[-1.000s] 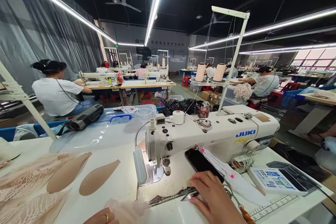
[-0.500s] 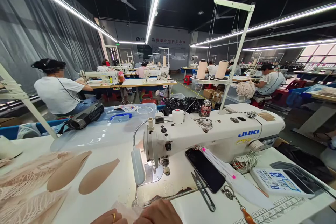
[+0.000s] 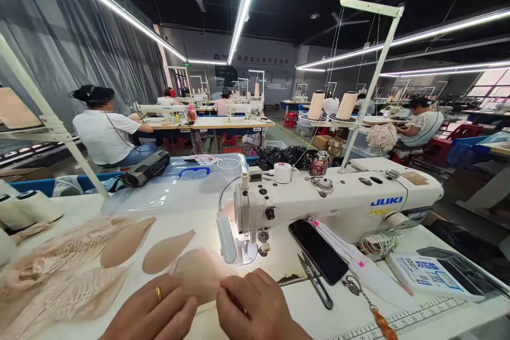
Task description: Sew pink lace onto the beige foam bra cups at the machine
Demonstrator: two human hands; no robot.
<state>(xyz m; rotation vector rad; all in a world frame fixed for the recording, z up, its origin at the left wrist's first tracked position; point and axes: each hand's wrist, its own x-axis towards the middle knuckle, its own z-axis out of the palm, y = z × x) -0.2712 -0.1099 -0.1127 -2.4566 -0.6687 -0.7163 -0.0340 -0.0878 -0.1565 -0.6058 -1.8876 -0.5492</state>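
A sheer beige fabric piece [image 3: 202, 275] lies between my hands, just in front of the sewing machine's needle area [image 3: 247, 248]. My left hand [image 3: 155, 308], with a gold ring, closes on its left lower edge. The curled fingers of my right hand [image 3: 255, 303] pinch its right edge. To the left rest two teardrop-shaped tan cup pieces [image 3: 165, 255] and some beige lace fabric [image 3: 75, 260]. A white JUKI sewing machine [image 3: 319, 202] stands beyond my right hand, its lamp lighting the needle plate.
Right of my hands lie thread snips [image 3: 316, 281], a black phone [image 3: 319, 252], a keychain [image 3: 372, 303] and a blue-white box [image 3: 422, 276]. Behind the tabletop sit a clear plastic lid [image 3: 179, 186] and thread cones [image 3: 316, 105]. Other people work at machines farther off.
Both hands have moved up and forward into fuller view, bringing the sheer fabric piece closer to the needle area. The camera view has shifted slightly left.
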